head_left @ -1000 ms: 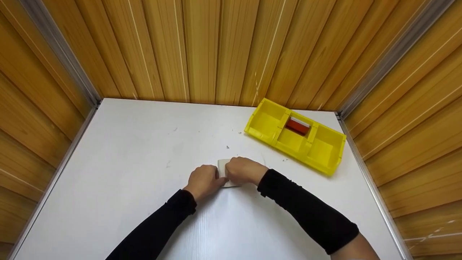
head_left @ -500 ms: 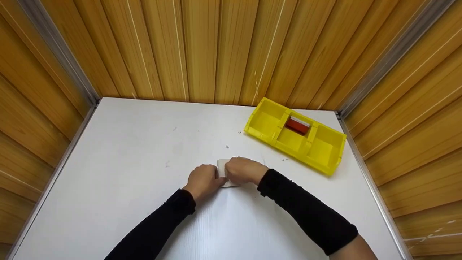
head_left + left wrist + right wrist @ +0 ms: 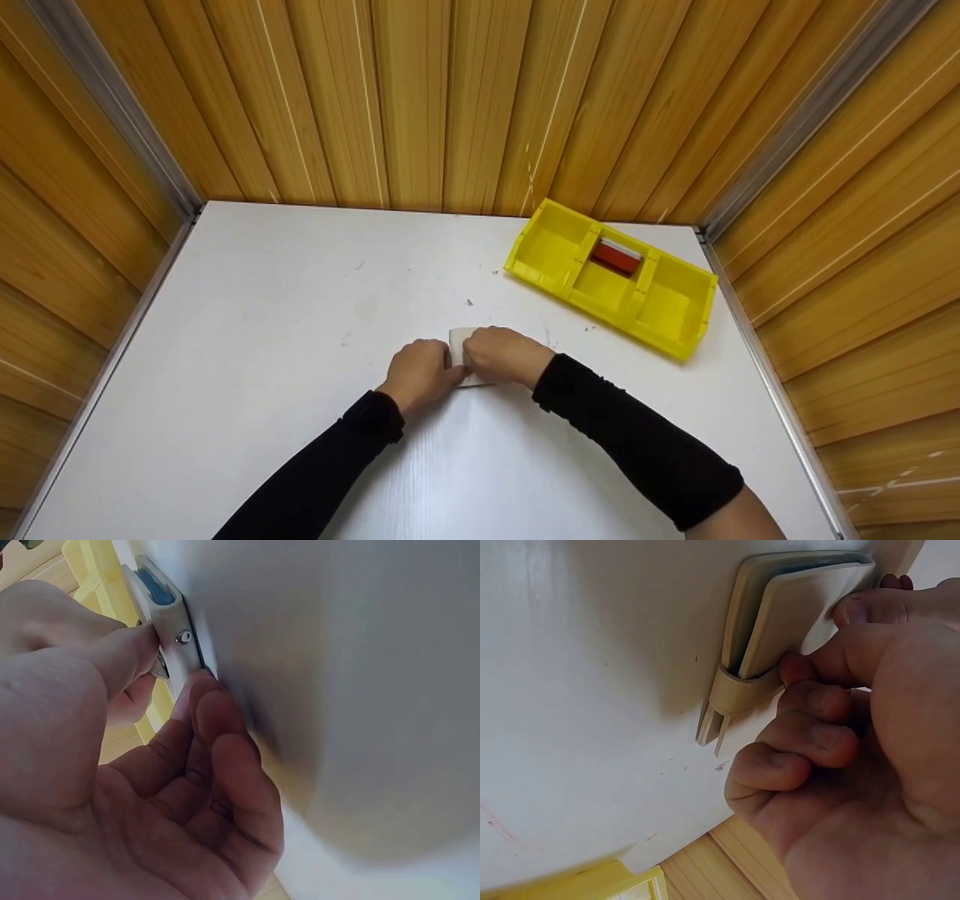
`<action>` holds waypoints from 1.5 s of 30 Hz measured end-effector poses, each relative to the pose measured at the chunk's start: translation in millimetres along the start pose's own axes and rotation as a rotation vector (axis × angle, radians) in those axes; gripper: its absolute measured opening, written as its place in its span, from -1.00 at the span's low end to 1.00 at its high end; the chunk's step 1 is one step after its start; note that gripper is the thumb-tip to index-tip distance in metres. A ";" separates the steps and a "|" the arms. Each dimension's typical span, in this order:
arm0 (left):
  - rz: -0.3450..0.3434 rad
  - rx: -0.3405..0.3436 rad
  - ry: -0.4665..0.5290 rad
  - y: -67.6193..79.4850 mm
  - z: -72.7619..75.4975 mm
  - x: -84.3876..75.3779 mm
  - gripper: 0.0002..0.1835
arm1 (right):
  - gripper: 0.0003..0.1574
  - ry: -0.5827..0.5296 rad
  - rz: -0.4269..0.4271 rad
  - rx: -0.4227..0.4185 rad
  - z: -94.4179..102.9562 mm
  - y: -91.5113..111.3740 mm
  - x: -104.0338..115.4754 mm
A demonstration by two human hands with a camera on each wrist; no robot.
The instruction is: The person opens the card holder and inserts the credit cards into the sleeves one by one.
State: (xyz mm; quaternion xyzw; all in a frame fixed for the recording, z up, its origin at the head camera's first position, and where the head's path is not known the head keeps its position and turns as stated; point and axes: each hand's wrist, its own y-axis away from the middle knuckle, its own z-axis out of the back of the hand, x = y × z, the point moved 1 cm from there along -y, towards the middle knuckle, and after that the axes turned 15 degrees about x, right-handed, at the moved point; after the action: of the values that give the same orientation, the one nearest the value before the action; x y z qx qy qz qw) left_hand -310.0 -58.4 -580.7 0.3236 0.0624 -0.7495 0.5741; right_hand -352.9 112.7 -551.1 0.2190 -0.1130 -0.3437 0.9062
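A cream bifold card wallet (image 3: 456,346) lies on the white table between both hands. My left hand (image 3: 420,373) holds it at its left edge, with the thumb over the cover and curled fingers by the table side. In the left wrist view a metal snap (image 3: 184,637) shows on the wallet's narrow edge, and something blue peeks out inside. The right wrist view shows a strap (image 3: 739,694) wrapped around the wallet's open side. My right hand (image 3: 506,355) pinches the strap's end between thumb and index finger over the cover, its other fingers curled.
A yellow three-compartment tray (image 3: 611,306) stands at the back right of the white table (image 3: 285,300). In its middle compartment sits a red-and-white block-like item (image 3: 617,257). Wood-patterned walls (image 3: 409,105) enclose the back and sides.
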 end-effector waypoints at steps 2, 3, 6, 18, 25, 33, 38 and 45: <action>-0.004 -0.005 -0.006 -0.4 0.8 0.1 -0.61 | -0.82 0.009 0.005 -0.009 0.1 -0.1 0.2; -0.006 -0.008 -0.010 -0.7 1.0 0.2 -0.60 | -0.82 0.011 0.007 -0.011 0.3 -0.1 0.3; -0.007 -0.013 -0.016 -1.4 1.6 0.5 -0.60 | -0.81 0.004 0.014 -0.006 1.2 -0.5 0.3; -0.032 -0.023 0.003 -4.0 -0.1 1.2 -0.57 | -0.70 -0.042 -0.016 0.044 4.5 -3.7 2.3; -0.020 -0.013 0.009 -3.5 0.9 0.6 -0.58 | -0.76 -0.026 -0.015 0.017 1.4 -1.4 6.0; -0.003 -0.001 0.001 -3.2 3.2 2.4 -0.59 | -0.91 -0.049 0.014 0.060 4.6 0.1 2.4; 0.002 0.004 -0.009 -1.2 2.6 2.4 -0.58 | -0.81 -0.052 -0.011 0.125 8.9 -5.0 0.5; -0.005 0.008 0.033 1.4 1.9 -0.7 -0.63 | -0.63 -0.107 -0.056 0.154 14.7 -1.7 -5.0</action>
State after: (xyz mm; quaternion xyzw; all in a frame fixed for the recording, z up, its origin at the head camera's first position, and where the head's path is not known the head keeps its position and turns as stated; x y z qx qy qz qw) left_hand -309.4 -59.2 -578.4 0.3380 0.0696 -0.7459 0.5697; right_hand -362.8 110.2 -539.2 0.2725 -0.1812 -0.3704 0.8693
